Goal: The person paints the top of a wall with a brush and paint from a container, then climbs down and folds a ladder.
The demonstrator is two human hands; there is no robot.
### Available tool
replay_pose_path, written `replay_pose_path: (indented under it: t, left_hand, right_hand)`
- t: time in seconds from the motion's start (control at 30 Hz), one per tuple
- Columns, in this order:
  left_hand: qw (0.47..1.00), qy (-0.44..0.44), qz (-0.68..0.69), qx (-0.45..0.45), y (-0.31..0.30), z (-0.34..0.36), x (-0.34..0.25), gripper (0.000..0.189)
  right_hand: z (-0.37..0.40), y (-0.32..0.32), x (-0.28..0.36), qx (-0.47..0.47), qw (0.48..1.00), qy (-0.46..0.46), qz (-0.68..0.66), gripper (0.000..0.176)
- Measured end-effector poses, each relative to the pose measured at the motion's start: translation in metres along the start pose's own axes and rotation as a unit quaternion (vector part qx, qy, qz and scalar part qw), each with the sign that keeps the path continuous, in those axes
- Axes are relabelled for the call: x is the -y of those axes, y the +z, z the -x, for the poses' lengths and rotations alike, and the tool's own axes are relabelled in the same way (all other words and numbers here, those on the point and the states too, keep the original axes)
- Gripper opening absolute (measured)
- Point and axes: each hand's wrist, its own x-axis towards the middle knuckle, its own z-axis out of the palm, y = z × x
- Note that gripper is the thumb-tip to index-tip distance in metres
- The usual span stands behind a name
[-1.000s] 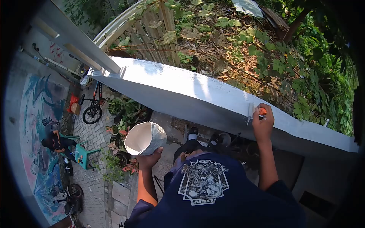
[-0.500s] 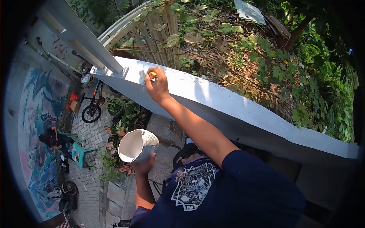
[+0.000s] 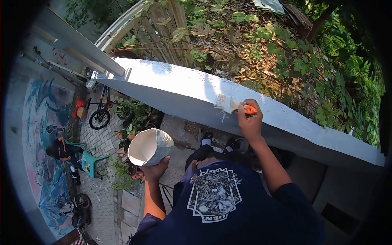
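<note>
In my right hand (image 3: 250, 118) is a paintbrush (image 3: 228, 103) with an orange-tipped handle, its white bristles pointing left and splayed. The bristles overlap the near edge of the white-painted wall top (image 3: 171, 75) in this view. My left hand (image 3: 158, 168) grips a paint-crusted pot (image 3: 162, 146) from below and the side, fingers mostly hidden behind it. The pot tilts so that its pale inside shows, left of my body and below the wall.
A post (image 3: 81, 45) stands at the wall's left end. Leafy vines (image 3: 302, 77) and dry leaves lie beyond the wall. Down on the paving are potted plants (image 3: 141, 114), a bicycle (image 3: 100, 116), a green chair (image 3: 92, 161) with a person beside it, and a parked motorcycle (image 3: 79, 208).
My right hand has drawn back from the wall's left part towards the right and nearer my body, the brush now in plain view. The pot has shifted only slightly.
</note>
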Motion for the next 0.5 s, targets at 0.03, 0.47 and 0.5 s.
replay_pose_path:
  t: [0.03, 0.47, 0.5]
  left_hand:
    - [1.000, 0.000, -0.001, 0.000, 0.005, -0.003, -0.008, 0.075]
    - [0.998, -0.027, -0.003, 0.049, 0.010, -0.007, -0.010, 0.079]
    - [0.999, -0.013, -0.017, 0.047, 0.007, -0.004, -0.007, 0.079]
  right_hand:
    - [0.008, -0.028, -0.001, -0.013, 0.999, 0.016, 0.035, 0.008]
    - [0.001, -0.034, 0.043, 0.006, 0.988, -0.024, 0.152, 0.011]
    - [-0.006, -0.009, 0.045, 0.024, 0.994, -0.027, 0.106, 0.011]
